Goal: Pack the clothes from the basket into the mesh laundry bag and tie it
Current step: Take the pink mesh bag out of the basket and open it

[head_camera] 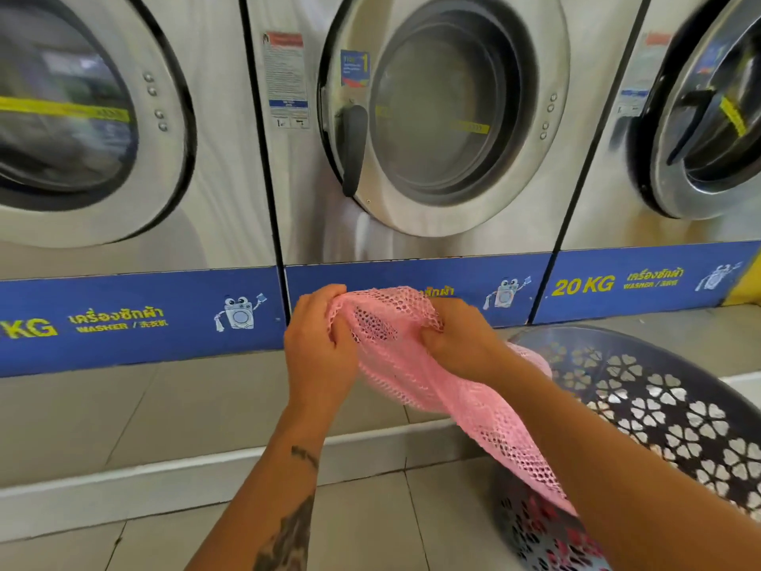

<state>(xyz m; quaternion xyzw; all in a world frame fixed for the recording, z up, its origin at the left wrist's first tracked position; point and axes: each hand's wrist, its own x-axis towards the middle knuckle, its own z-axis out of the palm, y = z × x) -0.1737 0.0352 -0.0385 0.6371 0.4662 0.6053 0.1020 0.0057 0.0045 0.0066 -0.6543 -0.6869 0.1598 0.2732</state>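
Before steel washers (432, 117), pink netted mesh bag (412, 372), both hands' grip.

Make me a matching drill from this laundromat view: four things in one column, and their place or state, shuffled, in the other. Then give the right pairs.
Things
1. pink mesh laundry bag
2. dark plastic basket with heart-shaped cutouts
3. middle washing machine's round door
4. blue strip with yellow "20 KG" lettering

Place or state
A. closed, with a dark handle on its left edge
B. runs along the base of the right-hand machine
C. gripped by the left hand and right hand
D. stands on the tiled floor at the right

Pairs: 1-C, 2-D, 3-A, 4-B
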